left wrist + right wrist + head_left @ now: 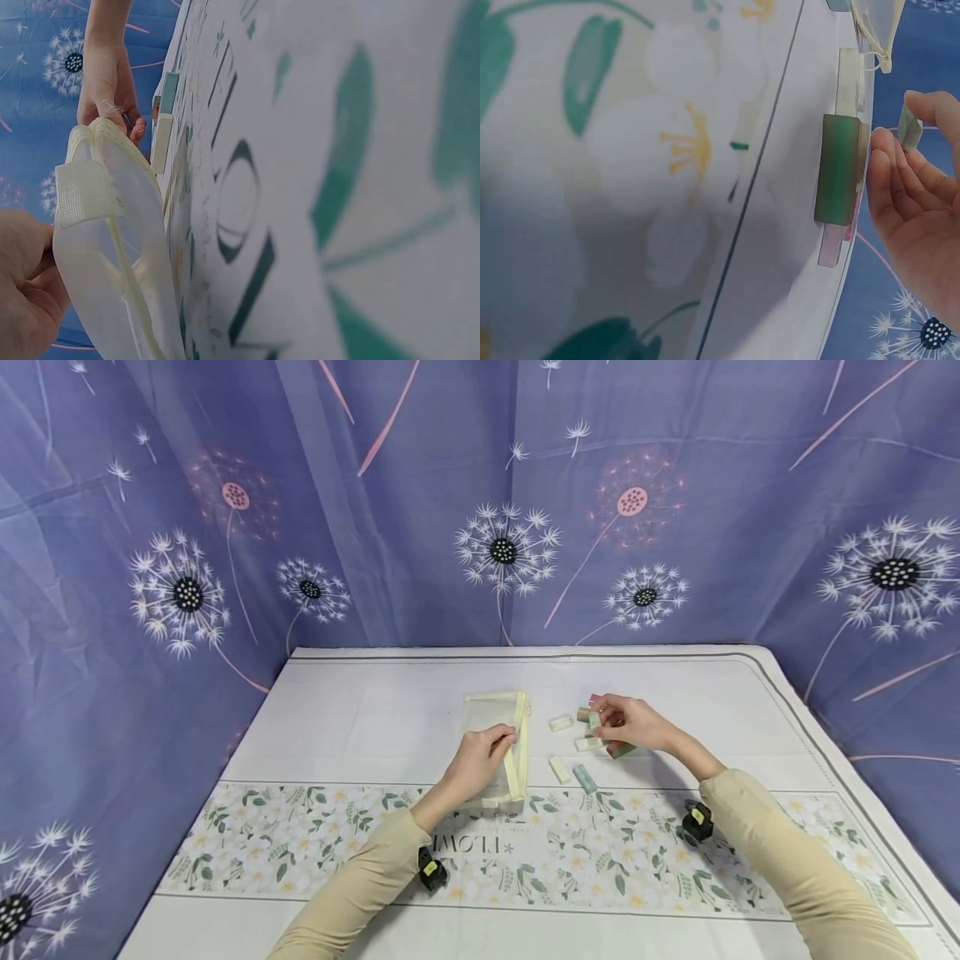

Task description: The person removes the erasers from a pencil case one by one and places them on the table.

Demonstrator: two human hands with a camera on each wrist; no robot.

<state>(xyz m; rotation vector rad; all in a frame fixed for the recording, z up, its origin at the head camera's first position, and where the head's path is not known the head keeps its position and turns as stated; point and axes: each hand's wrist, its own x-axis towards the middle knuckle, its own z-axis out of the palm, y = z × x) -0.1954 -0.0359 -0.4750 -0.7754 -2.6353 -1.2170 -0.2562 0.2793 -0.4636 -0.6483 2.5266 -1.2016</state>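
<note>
A pale yellow mesh zipper pouch [491, 703] lies on the table, and my left hand [476, 762] pinches its zipper edge. In the left wrist view the pouch's [90, 255] mouth gapes toward the other hand. My right hand [641, 724] holds a small pale green block [910, 129] between thumb and fingertips, above a loose group of similar blocks. Around it lie a green block [838, 169], a tan block [582, 714], a pink block [595, 699] and a cream block [588, 744]. Closer to the pouch are a whitish block [561, 723], another cream block [559, 769] and a teal block [586, 778].
A white cloth with a floral band [300, 843] covers the table. Purple dandelion curtains [420, 527] hang behind and at both sides. Each wrist carries a black camera, the left camera [432, 868] and the right camera [698, 821].
</note>
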